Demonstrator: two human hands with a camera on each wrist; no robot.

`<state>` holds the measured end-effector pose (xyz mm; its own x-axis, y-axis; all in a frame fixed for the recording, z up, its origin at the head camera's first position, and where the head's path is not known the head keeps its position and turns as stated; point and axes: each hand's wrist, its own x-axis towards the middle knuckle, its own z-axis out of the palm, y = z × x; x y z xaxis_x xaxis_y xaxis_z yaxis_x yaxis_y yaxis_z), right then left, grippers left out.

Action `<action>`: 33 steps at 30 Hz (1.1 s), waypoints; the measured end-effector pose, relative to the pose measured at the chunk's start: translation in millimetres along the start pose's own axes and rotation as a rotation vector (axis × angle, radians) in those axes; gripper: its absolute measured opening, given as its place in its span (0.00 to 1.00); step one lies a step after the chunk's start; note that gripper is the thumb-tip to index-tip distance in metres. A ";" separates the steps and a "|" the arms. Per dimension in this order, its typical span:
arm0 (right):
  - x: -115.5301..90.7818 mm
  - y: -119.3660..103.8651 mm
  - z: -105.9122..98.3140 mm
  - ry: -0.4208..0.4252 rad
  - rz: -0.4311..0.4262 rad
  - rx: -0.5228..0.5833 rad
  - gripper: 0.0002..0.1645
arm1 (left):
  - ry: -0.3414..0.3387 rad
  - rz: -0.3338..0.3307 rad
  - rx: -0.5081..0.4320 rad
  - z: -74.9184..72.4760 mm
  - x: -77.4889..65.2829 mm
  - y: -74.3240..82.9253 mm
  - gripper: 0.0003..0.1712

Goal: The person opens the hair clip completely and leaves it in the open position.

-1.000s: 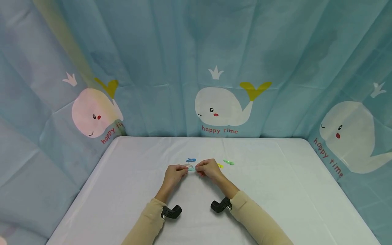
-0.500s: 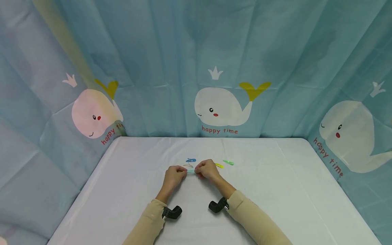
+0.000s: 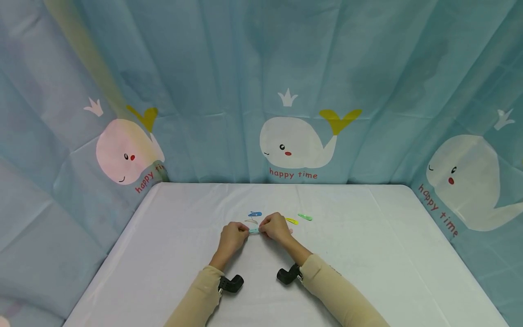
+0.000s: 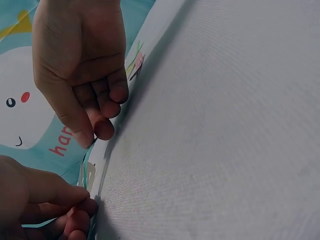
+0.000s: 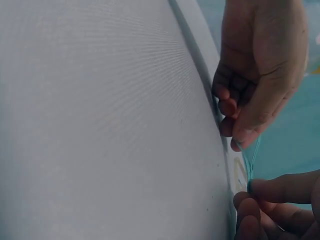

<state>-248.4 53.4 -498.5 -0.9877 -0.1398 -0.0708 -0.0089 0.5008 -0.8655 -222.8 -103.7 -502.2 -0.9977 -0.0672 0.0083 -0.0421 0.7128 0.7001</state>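
A light teal snap hair clip [image 3: 254, 230] spans the short gap between both hands, just above the white table. My left hand [image 3: 234, 236] pinches one end of it between thumb and fingertips. The other end is pinched by my right hand [image 3: 276, 226]. In the right wrist view the teal clip [image 5: 251, 162] looks like a narrow V, its two strips apart near the left hand [image 5: 262, 65] and joined at the right hand [image 5: 280, 205]. Fingertips hide both ends. The left wrist view shows the clip [image 4: 85, 167] edge-on.
Beyond the hands lie a blue clip [image 3: 255, 214] and a beige clip [image 3: 251, 221]. Yellow [image 3: 292, 221] and green [image 3: 304, 216] clips lie to the right. A pink piece [image 3: 291, 231] peeks out beside the right wrist. A whale-print curtain [image 3: 229, 150] borders the table [image 3: 367, 254].
Both hands, with the teal clip between them, have shifted slightly toward the person. More of the yellow clip shows, and the pink piece has come into view.
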 end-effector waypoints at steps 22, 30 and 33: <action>-13.5 -1.8 -36.4 0.006 -0.015 -0.034 0.05 | 0.059 0.103 -0.047 -0.1 -13.9 16.5 0.06; -17.8 8.9 -51.0 0.018 0.019 -0.021 0.05 | -0.016 0.166 -0.103 10.2 -18.8 30.8 0.04; -19.1 13.9 -55.6 0.020 0.018 -0.035 0.05 | -0.045 0.166 -0.100 15.4 -17.2 31.8 0.04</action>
<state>-238.4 110.5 -481.6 -0.9907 -0.1130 -0.0761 0.0043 0.5328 -0.8462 -207.8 -69.1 -491.1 -0.9920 0.0778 0.0993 0.1261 0.6384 0.7593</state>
